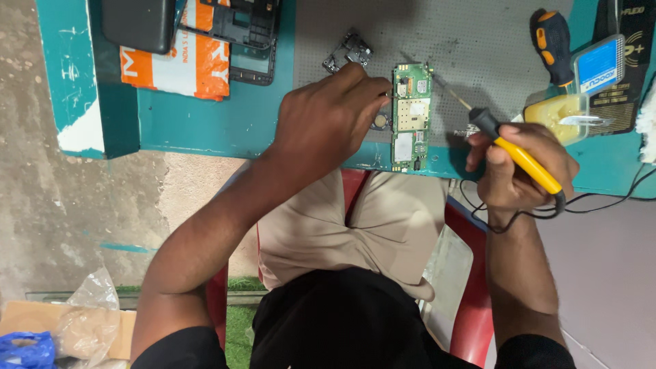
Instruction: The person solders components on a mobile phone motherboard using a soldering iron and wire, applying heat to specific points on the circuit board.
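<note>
Green rectangular circuit board (411, 116) pinched by left hand (331, 119); right hand (523, 167) gripping yellow-handled soldering iron (523, 158); hot tip may burn fingers.

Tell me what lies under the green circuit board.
The green circuit board rests on a grey perforated mat, its near end over the teal table edge. Whatever is directly beneath the board is covered. The left hand touches its left side.
</note>
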